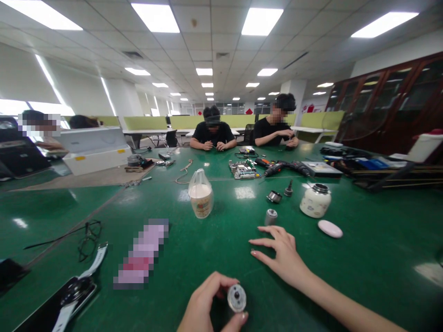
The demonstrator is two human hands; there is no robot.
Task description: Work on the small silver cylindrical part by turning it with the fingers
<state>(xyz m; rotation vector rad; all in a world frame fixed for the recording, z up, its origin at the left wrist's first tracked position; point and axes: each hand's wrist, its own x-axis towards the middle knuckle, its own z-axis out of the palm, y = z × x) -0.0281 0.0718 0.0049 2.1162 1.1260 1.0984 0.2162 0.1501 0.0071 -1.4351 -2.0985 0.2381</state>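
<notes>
At the bottom middle, my left hand [204,302] is closed around a small electric motor [237,297], a silver cylinder whose round end faces up. My right hand [278,249] is over the table with its fingers spread and nothing between them. Just beyond its fingertips stands a grey metal cylinder [271,217], apart from the hand as far as I can see. Behind that are a metal ring-shaped part [274,197] and a dark geared part [288,188]. To the right sit a cream jar [315,201] with its top uncovered and a pale pink oval object [330,228].
A cup in a clear bag [201,198] stands mid-table. Farther back lie a circuit board [243,169] and a power drill [277,168]. Glasses [90,240], a watch [76,289] and a blurred-out flat object [141,256] are at left. Two people [212,131] sit opposite.
</notes>
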